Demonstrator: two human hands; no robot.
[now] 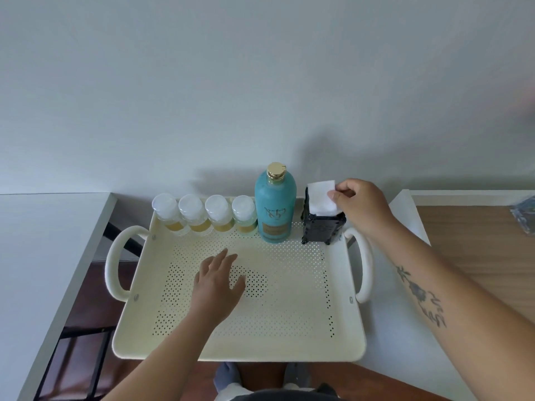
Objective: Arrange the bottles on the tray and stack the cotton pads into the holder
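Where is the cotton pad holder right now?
In the head view, the black holder stands in the tray's far right corner, just right of the tall teal bottle; the right hand pinches white cotton pads at its top.

Cream perforated metal tray (260, 350): regular dot-hole pattern over the floor. Far edge: row of four small clear plastic bottles (218, 212), white caps, yellow contents, the rightmost paler green. Tall teal plastic bottle (275, 204): gold cap, gold label. Far right corner: black box-shaped holder (321, 230), white square cotton pad (321, 196).
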